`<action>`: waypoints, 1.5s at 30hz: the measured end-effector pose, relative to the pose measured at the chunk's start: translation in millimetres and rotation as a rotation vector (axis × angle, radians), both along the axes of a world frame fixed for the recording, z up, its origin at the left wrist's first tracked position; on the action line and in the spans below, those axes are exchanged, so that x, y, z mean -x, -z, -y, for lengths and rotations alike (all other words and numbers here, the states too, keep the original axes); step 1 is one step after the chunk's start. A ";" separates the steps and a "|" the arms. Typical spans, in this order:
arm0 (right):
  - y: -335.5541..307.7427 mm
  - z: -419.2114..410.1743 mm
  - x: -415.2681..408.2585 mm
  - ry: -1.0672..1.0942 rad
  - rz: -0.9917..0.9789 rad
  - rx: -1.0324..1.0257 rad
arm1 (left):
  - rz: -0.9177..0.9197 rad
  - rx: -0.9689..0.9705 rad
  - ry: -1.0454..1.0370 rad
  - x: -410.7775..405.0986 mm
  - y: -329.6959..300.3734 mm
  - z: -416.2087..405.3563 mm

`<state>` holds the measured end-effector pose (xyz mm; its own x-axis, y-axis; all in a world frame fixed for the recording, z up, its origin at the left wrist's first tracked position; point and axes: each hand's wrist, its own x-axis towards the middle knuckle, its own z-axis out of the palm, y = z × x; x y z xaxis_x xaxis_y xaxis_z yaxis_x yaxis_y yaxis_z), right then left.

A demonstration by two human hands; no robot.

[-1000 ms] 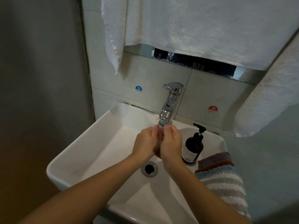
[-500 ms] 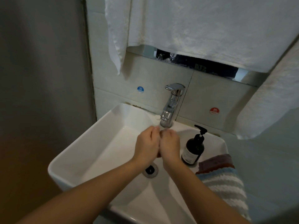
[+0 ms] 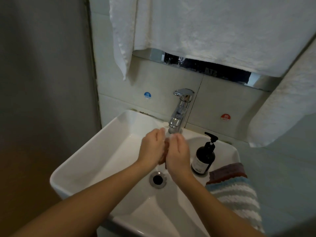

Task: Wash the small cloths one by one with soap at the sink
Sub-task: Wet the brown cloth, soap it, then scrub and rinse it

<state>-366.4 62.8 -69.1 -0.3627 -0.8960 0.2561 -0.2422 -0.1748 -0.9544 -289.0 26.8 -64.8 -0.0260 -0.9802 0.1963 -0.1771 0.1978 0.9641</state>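
**One small cloth under the tap, more still waiting on the sink's edge**

From where I stand the job looks to be somewhere in its middle. A small reddish-brown cloth [image 3: 163, 152] is sandwiched between the two hands, right below the spout of the chrome faucet [image 3: 179, 111] and over the basin of the white sink [image 3: 95, 156]; only a sliver of it shows between the palms. I would guess it is being rubbed or rinsed, though I cannot make out clearly whether water is running or whether soap is on it. The dark pump bottle of soap [image 3: 203, 155] stands on the sink's right rim, untouched. Just beside it, on the near right corner, lies a pile of folded cloths [image 3: 230, 183], a brown one on top of a striped blue-and-white one, so at least those seem left to wash.

The left hand [image 3: 151, 149] and right hand [image 3: 178, 153] face each other palm to palm, fingers fairly straight and pointing toward the faucet, pressing the cloth between them rather than curling round it
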 end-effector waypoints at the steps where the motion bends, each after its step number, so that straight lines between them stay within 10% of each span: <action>1: -3.7 3.6 4.0 0.084 0.054 0.057 | 0.004 0.003 0.088 3.7 0.4 -6.6; 5: 0.8 12.9 10.1 0.081 -0.129 -0.234 | -0.084 0.021 0.041 7.9 -2.5 -14.2; 11: -9.8 8.0 9.3 0.146 0.159 0.056 | 0.041 0.025 0.085 9.3 -12.2 -20.8; 15: 11.3 12.6 8.0 0.060 -0.063 -0.202 | 0.090 0.043 0.057 4.6 -12.1 -12.7; 20: -16.2 6.0 4.1 0.126 0.085 0.081 | 0.051 0.018 0.141 2.0 -0.7 -16.2; 26: -11.1 10.0 12.3 -0.070 -0.335 -0.404 | -0.145 0.018 0.084 -0.3 0.7 -13.4; 31: -25.7 -2.4 8.1 0.065 0.074 0.093 | -0.256 -0.101 0.178 9.9 -5.8 -19.8; 37: -15.3 10.0 19.5 -0.086 -0.316 -0.423 | -0.234 -0.055 0.085 11.7 -7.0 -10.8; 42: -14.2 5.5 15.3 0.039 0.001 -0.047 | -0.104 -0.022 0.108 13.7 -11.5 -11.8; 45: -5.1 10.1 17.0 0.118 0.066 -0.175 | -0.072 -0.009 0.259 12.8 -12.2 -18.1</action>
